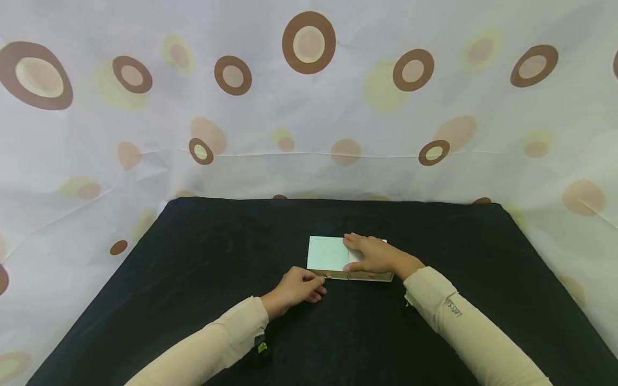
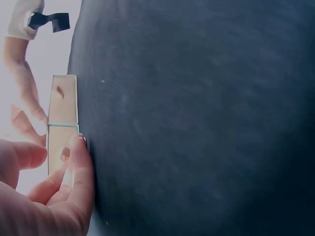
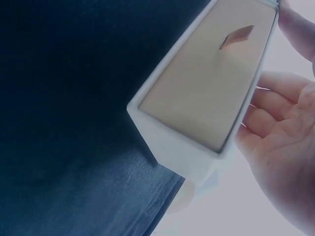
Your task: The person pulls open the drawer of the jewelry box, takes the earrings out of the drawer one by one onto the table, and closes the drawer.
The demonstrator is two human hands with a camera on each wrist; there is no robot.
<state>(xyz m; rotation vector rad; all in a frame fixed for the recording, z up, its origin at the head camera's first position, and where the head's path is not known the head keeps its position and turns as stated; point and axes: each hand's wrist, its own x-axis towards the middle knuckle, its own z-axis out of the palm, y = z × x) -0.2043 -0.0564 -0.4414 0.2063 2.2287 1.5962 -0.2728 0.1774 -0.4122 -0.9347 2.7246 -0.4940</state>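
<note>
A low, wide box (image 1: pixel 328 253) lies on the black cloth, its visible top pale mint at the left. Its front has two tan panels side by side, with a thin mint strip between them in the left wrist view. Each panel carries a small brown tab (image 2: pixel 60 92). My right hand (image 1: pixel 373 253) rests on the box's right half with its fingers extended over the top and hides much of it. At the left front corner is my left hand (image 1: pixel 296 289). Its thumb and index finger are apart, fingertips right at the left panel's edges, around that tab (image 2: pixel 65 154).
Black cloth (image 1: pixel 232 241) covers the table. A white curtain (image 1: pixel 270 118) with brown and yellow circles hangs behind it. Something small, dark and yellow (image 1: pixel 262 347) hangs below the left cuff. A black strap piece (image 2: pixel 60 22) sticks out from the right cuff.
</note>
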